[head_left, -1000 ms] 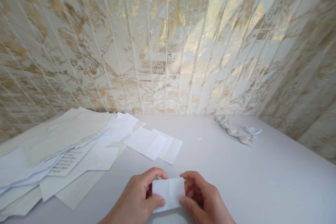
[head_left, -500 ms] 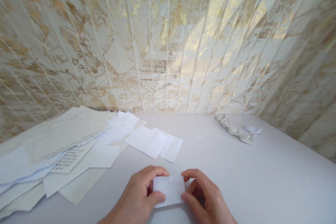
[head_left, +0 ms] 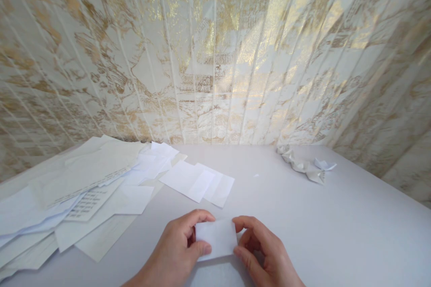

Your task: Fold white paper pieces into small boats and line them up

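While L hand [head_left: 178,244] & R hand [head_left: 264,246] grip folded paper [head_left: 218,238], white tabletop [head_left: 313,228] meets gold-patterned curtain [head_left: 215,67] behind.

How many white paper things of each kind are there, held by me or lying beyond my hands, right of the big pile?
Held piece: 1
Flat overlapping sheets: 2
Tiny scrap: 1
White folded shape: 1
Total: 5

Looked like a home room, though the close view left that unsure: pale table [head_left: 303,224] stood against gold-and-white patterned, pleated curtain-like fabric [head_left: 215,54], with loose paper pile [head_left: 97,170] and small folded paper pieces [head_left: 299,164] on top.
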Demonstrator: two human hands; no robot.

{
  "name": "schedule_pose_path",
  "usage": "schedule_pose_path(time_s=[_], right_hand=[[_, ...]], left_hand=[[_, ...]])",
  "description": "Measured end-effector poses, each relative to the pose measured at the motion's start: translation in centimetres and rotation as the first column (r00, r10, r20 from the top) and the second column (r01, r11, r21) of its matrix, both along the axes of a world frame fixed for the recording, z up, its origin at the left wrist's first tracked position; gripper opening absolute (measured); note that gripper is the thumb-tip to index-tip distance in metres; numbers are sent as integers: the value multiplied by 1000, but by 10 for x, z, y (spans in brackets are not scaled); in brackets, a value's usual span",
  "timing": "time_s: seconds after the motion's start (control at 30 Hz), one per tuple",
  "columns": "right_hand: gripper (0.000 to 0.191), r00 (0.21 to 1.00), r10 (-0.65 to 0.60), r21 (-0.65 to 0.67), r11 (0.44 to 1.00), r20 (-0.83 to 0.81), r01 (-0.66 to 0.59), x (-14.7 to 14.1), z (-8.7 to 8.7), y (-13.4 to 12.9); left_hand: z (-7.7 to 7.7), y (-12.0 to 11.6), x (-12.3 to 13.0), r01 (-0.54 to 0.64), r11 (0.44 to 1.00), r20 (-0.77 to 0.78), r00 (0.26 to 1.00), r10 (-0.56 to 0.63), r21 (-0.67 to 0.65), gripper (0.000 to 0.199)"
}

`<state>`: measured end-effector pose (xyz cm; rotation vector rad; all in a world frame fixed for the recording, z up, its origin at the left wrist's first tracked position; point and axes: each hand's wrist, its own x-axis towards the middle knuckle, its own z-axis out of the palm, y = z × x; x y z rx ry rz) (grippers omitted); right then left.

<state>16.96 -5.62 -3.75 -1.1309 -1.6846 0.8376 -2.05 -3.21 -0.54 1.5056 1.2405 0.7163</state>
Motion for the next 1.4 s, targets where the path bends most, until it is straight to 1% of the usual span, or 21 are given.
schedule_pose_path(time_s=[0.13, 0.33, 0.43, 0.5, 0.6, 0.63, 0.67, 0.7, 0.73, 0.77, 0.8, 0.83, 0.87, 0.93, 0.97, 1.03, 1.1, 1.17, 1.3, 1.33, 1.4], right_hand=[[29, 1000, -3, 37, 999, -26, 4, 0, -1, 0], [32, 999, 31, 194, 980, 8, -32, -1, 0, 0], [30, 998, 37, 236, 971, 42, -46, 0, 0, 0], [29, 997, 47, 203, 977, 66, -59, 2, -1, -1], [27, 993, 39, 67, 997, 112, -47, 3, -1, 0], [21, 989, 31, 43, 998, 147, -37, 3, 0, 0], [15, 981, 23, 53, 998, 190, -34, 3, 1, 0], [10, 972, 14, 97, 995, 236, -38, 2, 3, 1], [10, 961, 4, 160, 986, 277, -50, 2, 4, 1], [12, 952, -12, 234, 970, 305, -63, 1, 5, 1], [13, 948, -33, 314, 947, 316, -72, 1, 6, 2], [15, 943, -44, 378, 922, 330, -89, 1, 6, 2], [17, 938, -51, 427, 898, 344, -108, 0, 5, 2], [22, 918, -36, 471, 866, 395, -169, 0, 4, 2], [24, 902, -20, 461, 864, 431, -202, 1, 3, 2], [27, 873, 14, 388, 892, 487, -231, 1, 3, 2], [28, 864, 31, 292, 935, 502, -203, 2, 6, 2], [27, 869, 44, 220, 960, 493, -174, 3, 10, 2], [22, 867, 86, 197, 958, 490, -207, 3, 17, 4], [22, 865, 92, 207, 953, 493, -220, 3, 18, 4], [24, 856, 110, 208, 947, 505, -244, 3, 19, 4]], left_hand=[[0, 1, -1, 0, 1000, 27, 1000, 0, 6, 29], [-2, 1, 0, -23, 1000, 22, 999, 23, -7, 31], [-4, 0, 0, -20, 1000, 34, 999, 20, -1, 31], [-4, 0, 0, -17, 1000, 24, 1000, 17, 10, 31], [-5, 0, -1, 0, 999, -41, 999, 3, 53, 31], [-6, 0, -1, 7, 995, -77, 997, 0, 99, 31], [-6, 0, -1, 20, 983, -114, 993, 0, 182, 32], [-7, -2, -2, 35, 954, -150, 989, 11, 299, 33], [-8, -3, -1, 51, 897, -181, 983, 32, 439, 34], [-8, -5, -1, 75, 812, -206, 977, 57, 579, 34], [-8, -7, -1, 108, 712, -229, 970, 76, 694, 34], [-9, -9, 0, 151, 616, -256, 963, 86, 773, 33], [-10, -10, 0, 205, 539, -294, 952, 84, 817, 31], [-12, -10, 0, 325, 427, -379, 924, 46, 844, 27], [-14, -9, 0, 367, 387, -408, 913, 26, 846, 27], [-19, -6, -1, 406, 341, -432, 902, 1, 848, 31], [-24, -3, -2, 397, 355, -422, 907, -8, 847, 31], [-28, -2, -4, 402, 421, -434, 901, -21, 813, 28], [-36, -5, -7, 466, 585, -539, 840, -59, 664, 20], [-38, -7, -7, 478, 609, -562, 825, -64, 632, 20], [-39, -10, -7, 491, 622, -583, 809, -68, 609, 19]])
